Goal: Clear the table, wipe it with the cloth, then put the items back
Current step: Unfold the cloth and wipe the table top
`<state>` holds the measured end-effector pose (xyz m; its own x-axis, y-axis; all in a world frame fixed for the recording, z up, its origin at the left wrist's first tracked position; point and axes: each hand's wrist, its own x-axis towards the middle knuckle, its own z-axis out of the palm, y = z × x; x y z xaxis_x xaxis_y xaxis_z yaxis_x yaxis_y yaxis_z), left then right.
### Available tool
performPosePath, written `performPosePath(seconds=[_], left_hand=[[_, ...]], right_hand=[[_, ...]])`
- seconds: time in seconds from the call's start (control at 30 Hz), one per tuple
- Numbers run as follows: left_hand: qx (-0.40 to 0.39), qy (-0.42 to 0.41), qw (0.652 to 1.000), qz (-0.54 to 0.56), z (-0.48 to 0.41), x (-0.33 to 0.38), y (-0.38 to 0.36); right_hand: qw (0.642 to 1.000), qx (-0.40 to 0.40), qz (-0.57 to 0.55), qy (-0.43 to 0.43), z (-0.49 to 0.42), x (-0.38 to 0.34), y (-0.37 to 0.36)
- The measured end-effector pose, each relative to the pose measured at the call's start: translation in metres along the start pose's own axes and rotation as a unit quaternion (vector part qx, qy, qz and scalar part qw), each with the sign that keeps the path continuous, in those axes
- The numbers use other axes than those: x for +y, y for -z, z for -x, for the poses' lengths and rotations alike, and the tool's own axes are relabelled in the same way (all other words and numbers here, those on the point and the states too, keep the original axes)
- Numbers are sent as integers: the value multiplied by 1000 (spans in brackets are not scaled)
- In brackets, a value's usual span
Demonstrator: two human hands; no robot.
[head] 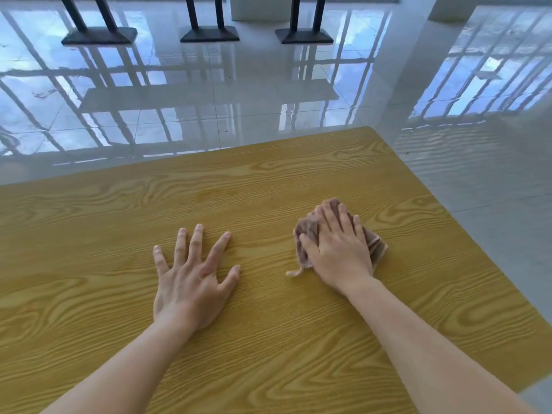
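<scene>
A yellow wood-grain table point(119, 210) fills the lower part of the view. A crumpled brown cloth point(307, 231) lies on it right of centre, with a pale loop trailing at its near left. My right hand point(340, 249) presses flat on the cloth with straight fingers and covers most of it. My left hand point(191, 273) lies flat on the bare wood to the left, fingers spread, holding nothing. No other items show on the table.
The table's far edge and right edge border a glossy white tiled floor point(268, 94). Three dark table or stand bases point(98, 35) point(209, 34) point(304, 35) stand on the floor at the top of the view.
</scene>
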<state>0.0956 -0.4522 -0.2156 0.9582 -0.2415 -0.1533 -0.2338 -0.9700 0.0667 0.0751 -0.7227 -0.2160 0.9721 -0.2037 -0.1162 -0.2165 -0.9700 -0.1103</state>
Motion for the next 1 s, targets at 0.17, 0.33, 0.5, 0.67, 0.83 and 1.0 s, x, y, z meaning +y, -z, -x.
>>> performPosePath(seconds=[0.17, 0.33, 0.5, 0.67, 0.83, 1.0], left_hand=[[2, 0, 1000, 3, 0, 0, -1], [12, -1, 1000, 10, 0, 0, -2], [8, 1, 1000, 4, 0, -1, -3], [16, 2, 1000, 7, 0, -1, -3], [15, 0, 1000, 11, 1, 0, -1], [0, 4, 1000, 16, 2, 1, 3]], right_hand=[[982, -4, 14, 187, 56, 32, 0], [999, 11, -1, -45, -23, 22, 4], [999, -18, 2, 35, -35, -34, 3], [977, -23, 26, 209, 11, 9, 7], [997, -9, -8, -76, -72, -1, 12], [997, -20, 1, 79, -59, -75, 3]])
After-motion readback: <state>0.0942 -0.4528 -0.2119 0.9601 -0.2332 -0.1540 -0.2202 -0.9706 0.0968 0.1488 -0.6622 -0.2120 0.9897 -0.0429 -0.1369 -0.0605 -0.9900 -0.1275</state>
